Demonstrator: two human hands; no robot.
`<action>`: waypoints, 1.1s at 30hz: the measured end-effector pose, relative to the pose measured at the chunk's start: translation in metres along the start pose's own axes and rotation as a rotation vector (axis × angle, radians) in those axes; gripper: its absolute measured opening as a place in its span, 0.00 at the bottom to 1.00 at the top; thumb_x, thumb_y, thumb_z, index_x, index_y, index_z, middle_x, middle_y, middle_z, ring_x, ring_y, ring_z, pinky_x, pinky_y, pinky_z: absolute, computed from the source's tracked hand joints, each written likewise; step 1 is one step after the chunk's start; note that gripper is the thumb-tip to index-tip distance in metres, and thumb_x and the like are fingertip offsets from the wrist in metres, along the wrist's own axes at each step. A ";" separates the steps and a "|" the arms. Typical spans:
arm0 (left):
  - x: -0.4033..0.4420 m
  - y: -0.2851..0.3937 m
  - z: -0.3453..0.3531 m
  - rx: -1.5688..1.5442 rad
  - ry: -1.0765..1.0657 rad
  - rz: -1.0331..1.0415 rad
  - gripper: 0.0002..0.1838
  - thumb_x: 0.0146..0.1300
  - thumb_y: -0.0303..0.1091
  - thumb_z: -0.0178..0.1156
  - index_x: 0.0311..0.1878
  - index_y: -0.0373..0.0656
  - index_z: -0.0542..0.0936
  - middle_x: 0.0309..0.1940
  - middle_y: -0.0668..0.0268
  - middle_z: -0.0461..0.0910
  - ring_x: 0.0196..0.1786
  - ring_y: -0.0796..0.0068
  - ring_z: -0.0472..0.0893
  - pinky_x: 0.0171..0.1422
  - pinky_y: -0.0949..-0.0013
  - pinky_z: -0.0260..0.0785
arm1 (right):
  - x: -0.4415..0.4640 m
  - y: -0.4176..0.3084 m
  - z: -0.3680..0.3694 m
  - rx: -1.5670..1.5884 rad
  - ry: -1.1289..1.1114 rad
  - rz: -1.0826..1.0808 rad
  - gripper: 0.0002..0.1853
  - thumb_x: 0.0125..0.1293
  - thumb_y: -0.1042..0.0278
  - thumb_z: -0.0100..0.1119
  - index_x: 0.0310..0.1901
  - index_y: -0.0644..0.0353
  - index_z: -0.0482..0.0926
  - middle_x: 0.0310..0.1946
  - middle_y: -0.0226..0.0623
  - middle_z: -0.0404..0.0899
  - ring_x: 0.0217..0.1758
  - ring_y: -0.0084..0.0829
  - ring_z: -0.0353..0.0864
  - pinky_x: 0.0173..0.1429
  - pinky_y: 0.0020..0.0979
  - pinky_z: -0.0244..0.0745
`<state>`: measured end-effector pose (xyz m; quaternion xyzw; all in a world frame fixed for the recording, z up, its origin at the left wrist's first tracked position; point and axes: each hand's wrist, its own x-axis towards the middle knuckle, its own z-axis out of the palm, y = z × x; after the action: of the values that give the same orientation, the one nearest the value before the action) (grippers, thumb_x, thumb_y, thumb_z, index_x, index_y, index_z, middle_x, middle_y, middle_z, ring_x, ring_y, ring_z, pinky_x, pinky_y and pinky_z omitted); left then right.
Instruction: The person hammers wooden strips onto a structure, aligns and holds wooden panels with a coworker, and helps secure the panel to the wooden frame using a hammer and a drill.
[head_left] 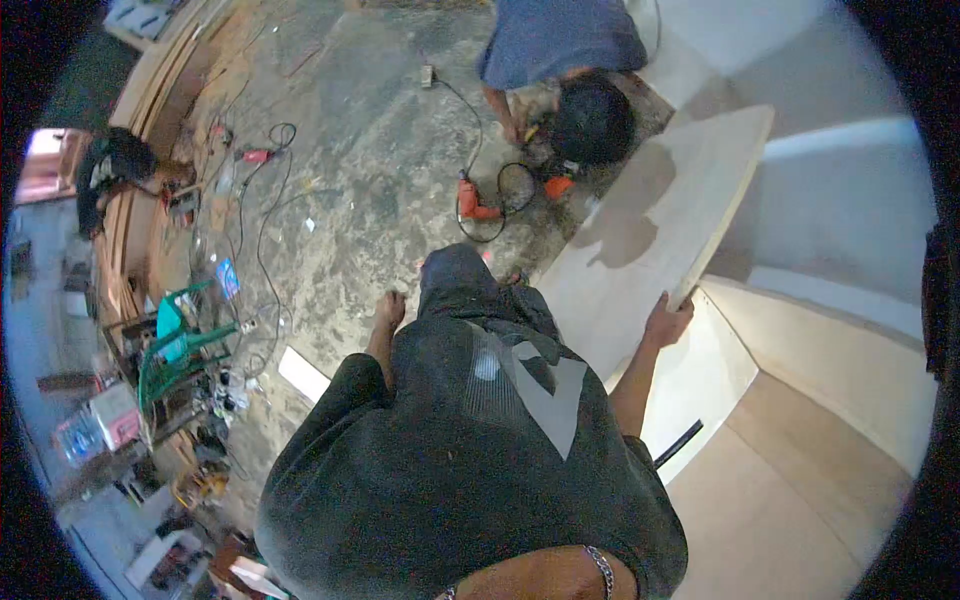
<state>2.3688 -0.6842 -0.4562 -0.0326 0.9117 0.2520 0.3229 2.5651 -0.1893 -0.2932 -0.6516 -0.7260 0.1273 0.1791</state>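
Observation:
My right hand [669, 322] is closed on the edge of a pale wooden panel [690, 180], which leans up on my right with a shadow across its face. My left hand [391, 307] hangs beside my leg, fingers curled in, with nothing visible in it. Ahead of me a co-worker in a blue shirt [560, 40] bends low over the floor, one hand [513, 132] down near a small yellow item. An orange power drill [474, 203] with a dark cable lies on the concrete between us.
Cables and a red power tool [258, 156] lie on the concrete floor [350, 130]. Left are a green plastic chair [180, 345], a cluttered bench area, long planks [120, 250] and another person [112, 170]. Large pale panels [790, 450] stand at right, a black bar [680, 443] beside me.

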 end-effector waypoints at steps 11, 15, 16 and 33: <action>-0.032 0.238 -0.232 -2.132 -0.523 0.825 0.08 0.58 0.41 0.54 0.26 0.53 0.68 0.23 0.78 0.67 0.34 0.77 0.67 0.44 0.67 0.58 | -0.049 -0.005 0.011 -0.319 0.365 -0.209 0.35 0.54 0.40 0.53 0.50 0.66 0.65 0.45 0.53 0.65 0.48 0.49 0.67 0.49 0.45 0.67; -0.056 0.271 -0.275 -2.152 -1.005 1.218 0.12 0.55 0.45 0.58 0.23 0.52 0.71 0.19 0.80 0.65 0.35 0.78 0.67 0.43 0.68 0.59 | -0.079 -0.048 0.024 -0.150 0.343 -0.285 0.32 0.55 0.44 0.55 0.50 0.66 0.66 0.45 0.52 0.67 0.49 0.49 0.67 0.50 0.45 0.67; -0.061 0.277 -0.283 -2.144 -0.991 1.235 0.12 0.55 0.45 0.58 0.23 0.52 0.71 0.19 0.80 0.65 0.35 0.78 0.67 0.43 0.68 0.59 | -0.082 -0.066 0.025 -0.028 0.377 -0.409 0.31 0.55 0.46 0.56 0.49 0.66 0.67 0.44 0.50 0.68 0.48 0.47 0.69 0.49 0.44 0.67; -0.105 0.325 -0.279 -1.944 -1.038 1.416 0.25 0.44 0.51 0.67 0.45 0.57 0.71 0.41 0.78 0.72 0.40 0.77 0.69 0.48 0.69 0.62 | -0.200 -0.385 -0.159 1.099 -0.296 -1.594 0.17 0.53 0.55 0.59 0.37 0.61 0.75 0.29 0.35 0.75 0.32 0.36 0.73 0.46 0.40 0.64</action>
<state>2.2198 -0.5457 -0.0644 0.3329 -0.0519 0.8997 0.2774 2.3031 -0.4412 -0.0073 0.2267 -0.8082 0.3698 0.3984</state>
